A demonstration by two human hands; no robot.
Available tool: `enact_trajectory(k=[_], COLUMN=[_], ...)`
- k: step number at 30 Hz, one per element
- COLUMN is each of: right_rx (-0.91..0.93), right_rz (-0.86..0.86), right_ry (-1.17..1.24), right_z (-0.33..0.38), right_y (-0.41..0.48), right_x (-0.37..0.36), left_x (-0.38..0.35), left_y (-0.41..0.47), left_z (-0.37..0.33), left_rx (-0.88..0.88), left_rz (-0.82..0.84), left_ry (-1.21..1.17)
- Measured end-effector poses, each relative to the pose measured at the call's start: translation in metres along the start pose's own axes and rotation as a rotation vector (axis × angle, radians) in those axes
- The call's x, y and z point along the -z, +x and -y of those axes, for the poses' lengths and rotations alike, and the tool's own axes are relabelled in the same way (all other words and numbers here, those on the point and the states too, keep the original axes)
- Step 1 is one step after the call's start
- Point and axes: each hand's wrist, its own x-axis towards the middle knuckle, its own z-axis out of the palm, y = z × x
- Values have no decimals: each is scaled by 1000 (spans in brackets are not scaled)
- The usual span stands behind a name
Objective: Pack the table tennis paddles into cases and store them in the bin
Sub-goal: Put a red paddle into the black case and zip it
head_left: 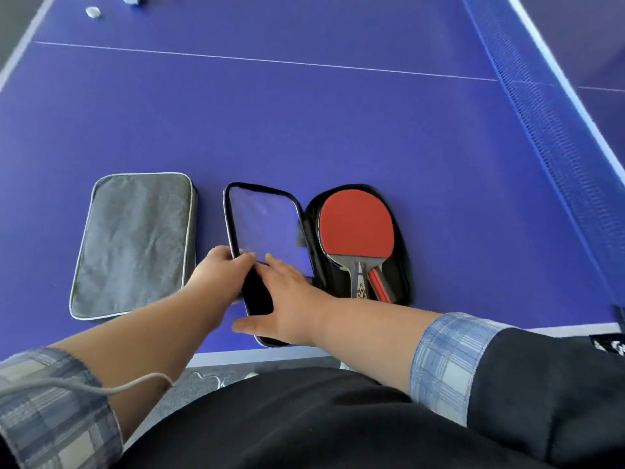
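A black zip case lies open on the blue table. A red-faced paddle [356, 228] with a black and red handle rests in its right half [400, 265]. The case's left half is a lid [267, 225] with a clear window and a black rim. My left hand [221, 269] grips the lid's left rim, thumb over the edge. My right hand [287, 299] lies flat with straight fingers on the lid's near part. A closed grey case [135, 245] lies to the left of the open one.
The table's net [548, 130] runs along the right side. A white line [257, 60] crosses the table farther back. A small white object [93, 11] sits at the far left. The table's near edge [236, 353] is just below my hands.
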Motion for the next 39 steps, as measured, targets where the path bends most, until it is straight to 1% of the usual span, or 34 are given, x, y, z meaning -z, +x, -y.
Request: enact_trajectory(k=[2, 4, 7, 9, 11, 14, 16, 18, 20, 21, 23, 26, 28, 29, 31, 34, 35, 38, 39], right_rx=[53, 44, -60, -200, -333, -443, -485, -548, -639, -676, -728, -776, -792, -809, -834, -787, -772, -727, -703], right_rz=[-141, -256, -404, -537, -663, -772, -808, -840, -832, -808, -749, -691, -668, -634, -532, -361, -331, -355, -377], right_ry=[182, 310, 362, 322, 323, 334, 370, 354, 366, 417, 540, 704, 855, 888, 855, 772, 760, 804, 783], right_z=[8, 9, -2, -18, -39, -71, -91, -111, -129, -137, -151, -167, -176, -179, -187, -199, -202, -214, -220], right_y=[-15, -31, -56, -72, -86, -103, -110, -111, -108, -106, -103, -101, -99, -98, -94, -86, -84, -80, -78], right_x=[6, 16, 32, 42, 49, 58, 60, 58, 54, 53, 48, 45, 48, 52, 60, 68, 71, 91, 103], left_x=[-11, -25, -47, -63, -78, -101, -118, -132, -143, -147, -154, -160, -165, -168, -174, -182, -185, -193, -196], left_y=[-13, -24, -36, -38, -38, -36, -30, -23, -17, -14, -6, 1, 1, 0, -1, -2, -3, -3, -3], left_z=[-19, -38, -59, -66, -70, -75, -74, -73, -69, -65, -56, -41, -35, -34, -32, -33, -35, -47, -52], left_rx=[-49, -104, -207, -267, -308, -386, -485, -640, -816, -872, -894, -843, -849, -857, -875, -889, -877, -809, -826], left_rz=[125, 222, 341, 411, 457, 497, 516, 523, 536, 536, 506, 463, 428, 402, 348, 311, 307, 278, 268], left_ry=[-127, -132, -78, -29, 70, 290, 477, 709, 947, 1062, 1258, 1430, 1491, 1514, 1559, 1596, 1598, 1542, 1547])
